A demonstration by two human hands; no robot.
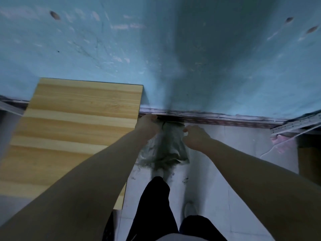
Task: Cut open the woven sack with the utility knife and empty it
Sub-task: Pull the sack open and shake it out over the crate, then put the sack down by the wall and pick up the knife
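Sack [167, 146]: grey and crumpled, in the centre of the frame, hanging between the two hands above the floor. Its lower edge is frayed and blurred, and it sits just in front of the foot of the wall.
Left hand [147, 125]: left of centre, at the sack's upper left corner. The fingers are curled over the cloth and grip it. The bare forearm runs down to the lower left corner of the frame.
Right hand [196, 136]: just right of centre, at the sack's upper right edge. The fingers are curled and the thumb points toward the cloth, and it seems to pinch the edge. Blur hides the exact contact.
Board [78, 127]: pale striped wood filling the left middle of the frame. Its far end leans on or meets the wall, and its right edge is just beside the left hand.
Wall [104, 49]: blue and scuffed, across the whole upper half, with a dark shadow above the sack.
Skirting [225, 119]: a dark reddish strip along the foot of the wall, right of centre.
Floor [217, 162]: white tiles, smudged dark below the sack.
Rail [298, 125]: pale perforated metal at the right edge.
Legs [156, 197]: black trousers at bottom centre, with a pale shoe [190, 207] beside them.
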